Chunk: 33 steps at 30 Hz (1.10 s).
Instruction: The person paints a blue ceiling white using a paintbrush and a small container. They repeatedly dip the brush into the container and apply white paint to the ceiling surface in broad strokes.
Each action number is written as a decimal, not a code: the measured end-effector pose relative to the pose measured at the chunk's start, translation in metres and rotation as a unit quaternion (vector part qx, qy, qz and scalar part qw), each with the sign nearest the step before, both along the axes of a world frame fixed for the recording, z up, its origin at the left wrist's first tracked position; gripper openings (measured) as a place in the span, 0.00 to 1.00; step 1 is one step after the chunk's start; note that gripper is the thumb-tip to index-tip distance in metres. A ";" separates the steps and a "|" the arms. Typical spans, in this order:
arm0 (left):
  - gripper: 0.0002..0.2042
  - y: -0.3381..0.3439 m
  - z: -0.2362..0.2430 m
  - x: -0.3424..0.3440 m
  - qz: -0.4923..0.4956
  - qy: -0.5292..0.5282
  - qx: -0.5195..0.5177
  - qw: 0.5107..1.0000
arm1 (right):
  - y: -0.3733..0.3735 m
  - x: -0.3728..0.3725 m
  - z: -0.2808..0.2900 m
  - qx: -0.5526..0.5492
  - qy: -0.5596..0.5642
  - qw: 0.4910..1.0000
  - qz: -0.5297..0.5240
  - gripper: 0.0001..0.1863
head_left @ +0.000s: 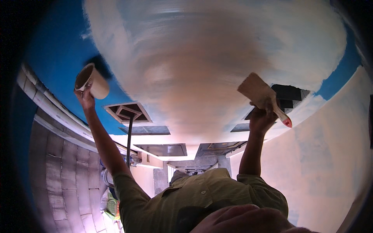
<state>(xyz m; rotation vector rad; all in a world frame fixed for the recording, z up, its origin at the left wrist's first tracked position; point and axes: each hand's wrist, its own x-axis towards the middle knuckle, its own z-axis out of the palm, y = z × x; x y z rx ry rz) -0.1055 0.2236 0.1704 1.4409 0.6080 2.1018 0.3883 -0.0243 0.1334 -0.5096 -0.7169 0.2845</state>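
Observation:
My left hand (87, 99) is raised at the left, its fingers closed on the rim of a pale plastic pot (101, 86). The pot is tilted; its inside looks brownish, and how full it is I cannot tell. Over on the right, my right hand (262, 118) grips a wide, flat paintbrush (253, 86) by its wooden handle, which ends in a red tip. The bristles point up and to the left. Before me spreads a wall (202, 70) with streaky whitish paint over blue; whether the brush touches it I cannot tell.
Bare blue surface (54, 50) shows at the upper left. A framed square recess (116, 112) has a dark pole (129, 141) in front of it. A dark opening (288, 93) lies beside the brush. Grey panels (163, 150) sit lower down. Block-patterned surface (70, 178) fills the lower left.

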 end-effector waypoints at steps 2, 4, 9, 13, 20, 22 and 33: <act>0.25 -0.008 -0.001 0.013 -0.032 0.028 0.006 0.999 | -0.005 0.003 0.003 0.004 0.003 1.000 -0.018 0.13; 0.29 -0.017 -0.005 0.033 -0.051 0.024 0.000 0.998 | -0.012 0.006 0.005 0.006 0.004 0.999 -0.035 0.13; 0.36 -0.040 -0.021 0.074 -0.108 0.101 -0.021 0.989 | -0.019 0.003 0.010 -0.006 -0.003 1.000 -0.019 0.19; 0.36 -0.097 -0.005 0.150 -0.103 0.262 0.077 0.957 | -0.023 -0.011 0.023 0.001 -0.101 0.995 -0.022 0.18; 0.40 -0.148 -0.002 0.224 -0.217 0.308 0.097 0.921 | -0.024 -0.040 0.033 0.050 -0.211 0.976 -0.004 0.19; 0.40 -0.154 0.000 0.231 -0.177 0.336 0.120 0.917 | -0.021 -0.047 0.040 0.063 -0.244 0.968 0.022 0.17; 0.40 -0.158 -0.016 0.243 -0.162 0.335 0.096 0.923 | 0.006 -0.023 0.023 0.054 -0.479 0.868 0.120 0.15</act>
